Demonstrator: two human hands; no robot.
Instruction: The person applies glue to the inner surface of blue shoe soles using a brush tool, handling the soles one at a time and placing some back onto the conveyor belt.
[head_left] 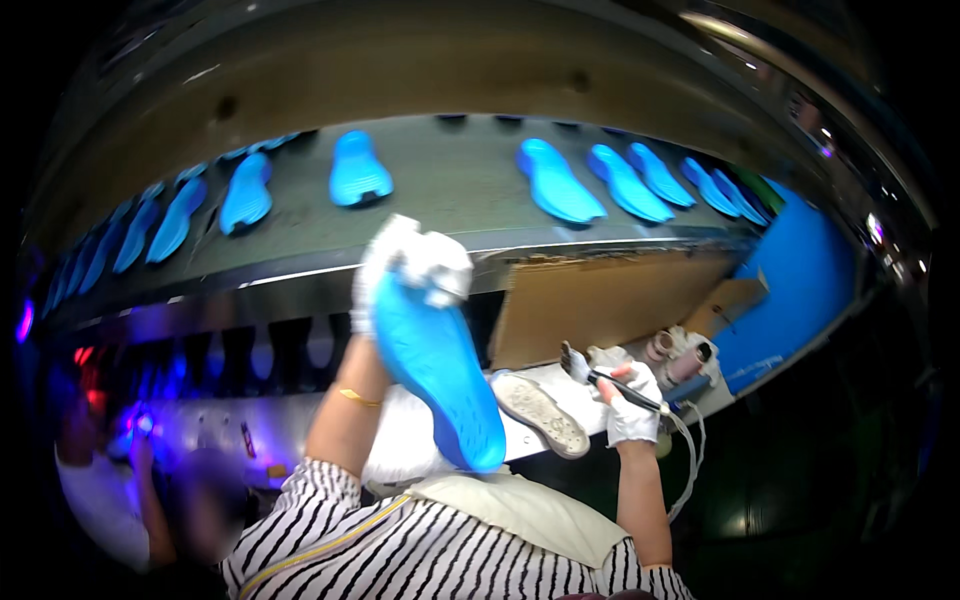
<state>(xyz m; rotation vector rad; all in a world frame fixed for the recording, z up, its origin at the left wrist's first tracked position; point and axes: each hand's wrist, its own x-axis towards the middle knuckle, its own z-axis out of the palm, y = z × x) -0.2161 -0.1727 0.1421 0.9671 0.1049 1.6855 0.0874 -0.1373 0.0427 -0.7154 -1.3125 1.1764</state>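
Observation:
My left hand, in a white glove, is closed around one end of a blue shoe sole. The sole hangs down in front of me at a slant, over the white worktop. In my right hand, also white-gloved, is a brush with a dark handle, its bristles pointing up and left. A pale hose runs from the handle's lower end and loops downward. Between my hands, a grey-beige sole lies on the worktop, apart from both.
A dark conveyor belt crosses ahead, bearing several blue soles. Below it leans a cardboard sheet. Spool-like cylinders stand beyond my right hand, beside a blue panel. Another person works at far left under purple light.

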